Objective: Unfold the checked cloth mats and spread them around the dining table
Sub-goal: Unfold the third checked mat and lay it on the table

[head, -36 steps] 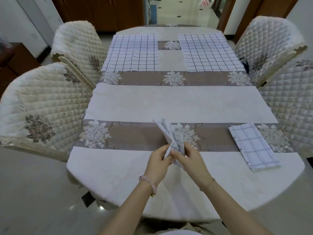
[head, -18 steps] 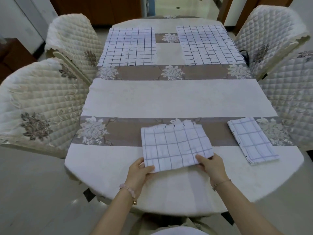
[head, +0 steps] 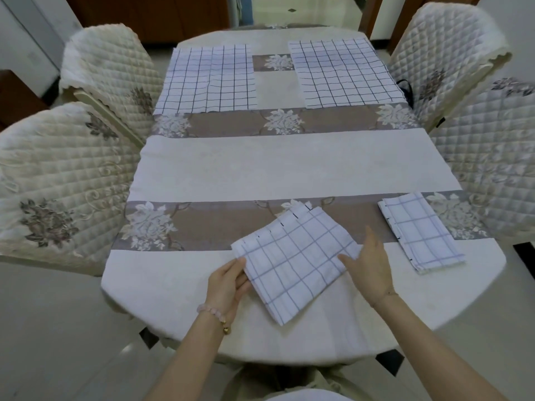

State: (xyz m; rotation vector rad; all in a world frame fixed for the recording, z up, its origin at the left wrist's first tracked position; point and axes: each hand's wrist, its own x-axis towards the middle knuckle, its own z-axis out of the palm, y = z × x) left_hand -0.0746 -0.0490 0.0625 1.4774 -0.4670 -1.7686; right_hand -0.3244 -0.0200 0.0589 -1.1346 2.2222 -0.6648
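Observation:
A partly folded checked mat (head: 292, 259) lies skewed on the near part of the dining table (head: 283, 166). My left hand (head: 228, 285) holds its left edge, fingers under the cloth and thumb beside it. My right hand (head: 367, 264) rests open against the mat's right edge with straight fingers. A second folded checked mat (head: 419, 233) lies at the near right. Two unfolded checked mats lie flat at the far end, one on the left (head: 210, 79) and one on the right (head: 344, 72).
Quilted covered chairs stand on both sides: two at the left (head: 60, 180) (head: 110, 70) and two at the right (head: 489, 157) (head: 440, 53). The table's near edge curves just in front of me. A doorway opens beyond the far end.
The bunched mat held upright in both hands opened into a square, then came down on the table and turned clockwise. My right hand let go and now lies open at its right edge.

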